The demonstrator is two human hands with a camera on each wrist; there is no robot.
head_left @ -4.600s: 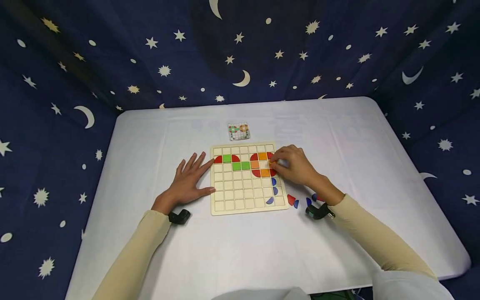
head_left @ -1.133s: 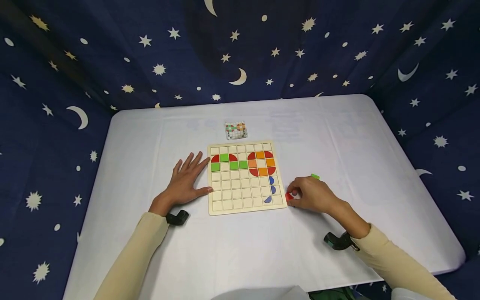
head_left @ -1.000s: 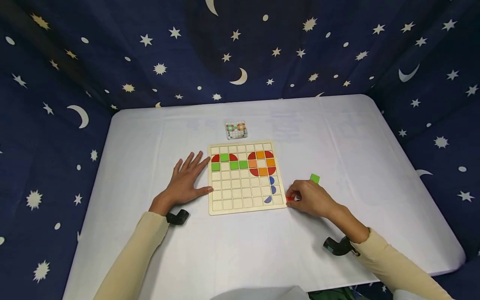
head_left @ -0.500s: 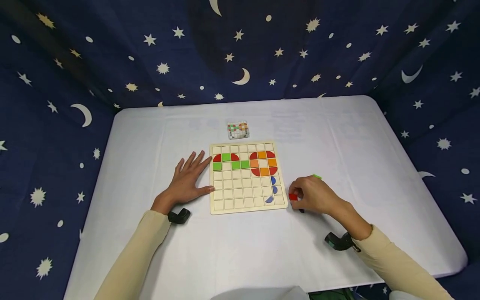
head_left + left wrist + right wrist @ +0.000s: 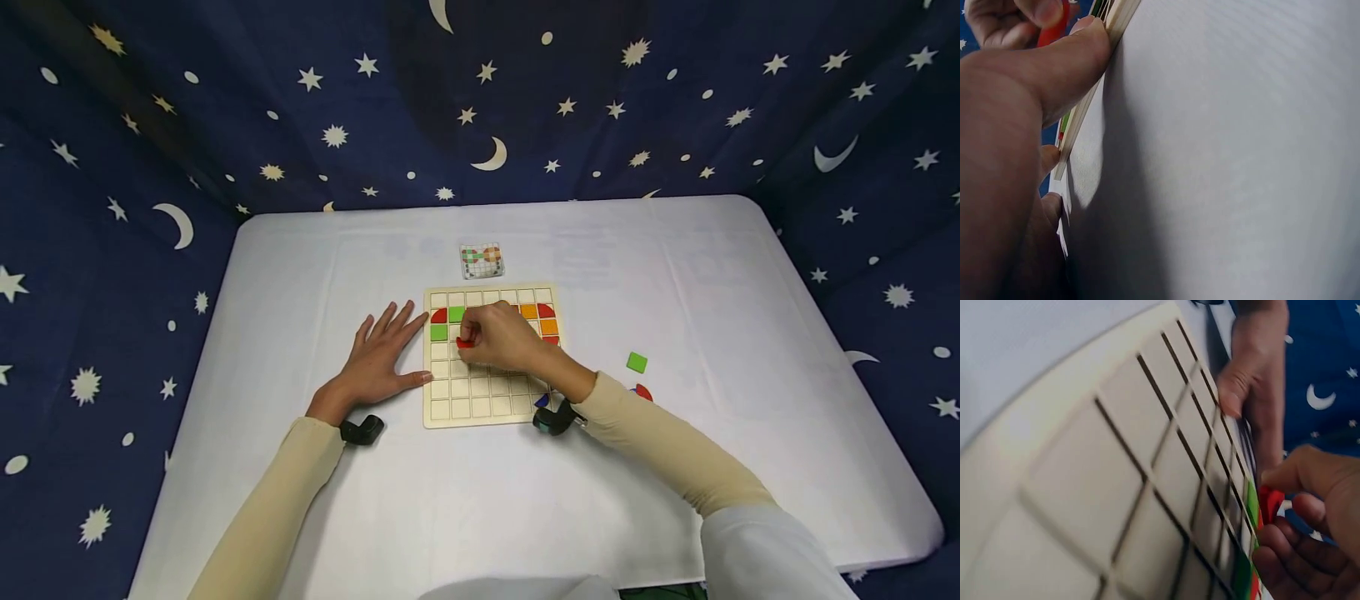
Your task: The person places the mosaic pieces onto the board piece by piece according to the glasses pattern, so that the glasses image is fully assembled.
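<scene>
My left hand [image 5: 375, 367] lies on the white table with straight, spread fingers, its index fingertip and thumb touching the left edge of the wooden grid board [image 5: 450, 409]. Over the board's left-centre cells, my right hand [image 5: 504, 337] pinches a small red tile [image 5: 465, 342], just below the green tiles. In the right wrist view the red tile [image 5: 1270, 503] sits between thumb and fingers, close to the board's surface. Red, green and orange tiles fill some upper cells; the right hand hides part of them. A blue tile [image 5: 542, 401] lies at the board's lower right.
Behind the board lies a small pattern card [image 5: 482, 261] showing coloured shapes on a grid. Right of the board are a loose green square tile [image 5: 637, 362] and a red tile [image 5: 643, 392], with a bit of blue beside it, partly behind the right sleeve.
My right hand has set an orange and a green square on the board, picked up the red tile at the right, and carried it left over the board. The left hand stays put.
</scene>
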